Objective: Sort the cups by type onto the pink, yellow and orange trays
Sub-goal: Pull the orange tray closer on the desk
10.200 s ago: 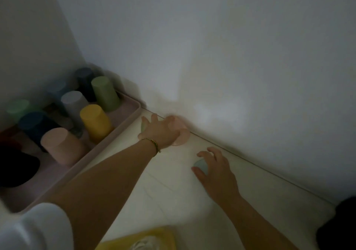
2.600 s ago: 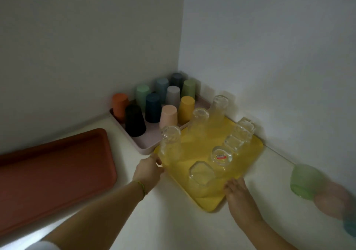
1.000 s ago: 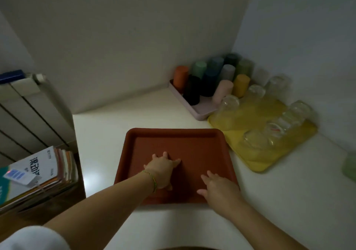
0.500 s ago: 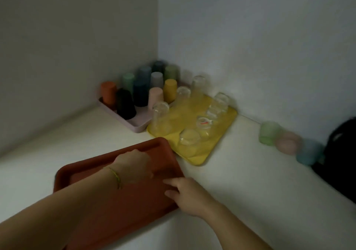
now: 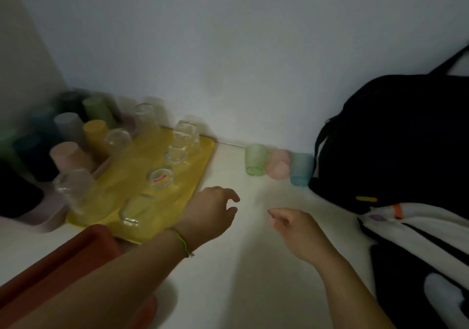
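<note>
Head view: both hands hang over the white table (image 5: 241,283) and hold nothing. The left hand (image 5: 213,213) has its fingers loosely curled, and it is just beside the right edge of the yellow tray (image 5: 196,174). The right hand (image 5: 297,227) is also relaxed and empty, a little apart from the left one.

Beyond the hands, three frosted cups are in a row by the wall, touching each other: a green cup (image 5: 255,160), a pink cup (image 5: 278,167) and a blue cup (image 5: 302,168). The blue one is next to a black bag (image 5: 393,138).

Clear glasses (image 5: 160,176) stand upside down on the yellow tray. Coloured plastic cups (image 5: 96,133) stand upside down on the pink tray (image 5: 50,220), at far left. The orange tray (image 5: 63,260) lies at the lower left, partly under the left forearm.
</note>
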